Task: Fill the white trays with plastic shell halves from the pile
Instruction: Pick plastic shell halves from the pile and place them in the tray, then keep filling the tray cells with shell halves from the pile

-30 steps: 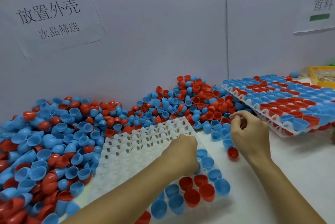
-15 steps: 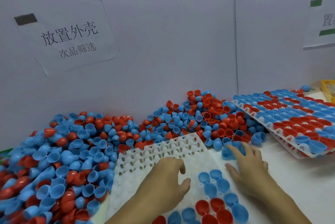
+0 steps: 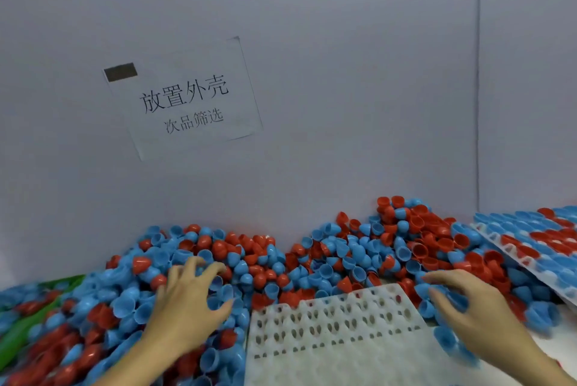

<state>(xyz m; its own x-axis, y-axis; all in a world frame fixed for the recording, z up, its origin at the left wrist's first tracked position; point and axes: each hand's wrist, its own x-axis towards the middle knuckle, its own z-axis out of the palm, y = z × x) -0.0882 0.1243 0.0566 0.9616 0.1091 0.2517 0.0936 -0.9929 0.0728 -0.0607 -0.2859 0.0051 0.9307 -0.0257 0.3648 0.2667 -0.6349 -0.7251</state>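
Shell halves (image 3: 312, 263), red and blue plastic, lie heaped in a long pile against the foot of the grey wall (image 3: 312, 42), running from the left edge of the view across to the right. A white tray (image 3: 337, 329) sits on the counter (image 3: 562, 317) in front of the pile, between the two hands; the part of it in view shows rows of unfilled pockets, and its far edge touches the heap. A second tray (image 3: 537, 242) at the right edge is tilted against the pile, and its pockets hold red and blue halves in rows.

The left hand (image 3: 190, 304) rests palm-down on the shells left of the white tray, fingers spread wide and bent a little over the blue halves beneath them. Whether it grips any one of them cannot be told. The right hand (image 3: 468, 307) reaches into the shells just right of the tray's far corner, fingers loosely curved over several blue halves; motion blur hides whether any is pinched.

A paper sign (image 3: 184, 98) with printed Chinese characters and a dark rectangle in its upper corner is stuck to the wall above the left hand. Something green (image 3: 18, 332) shows under the shells at the far left edge.
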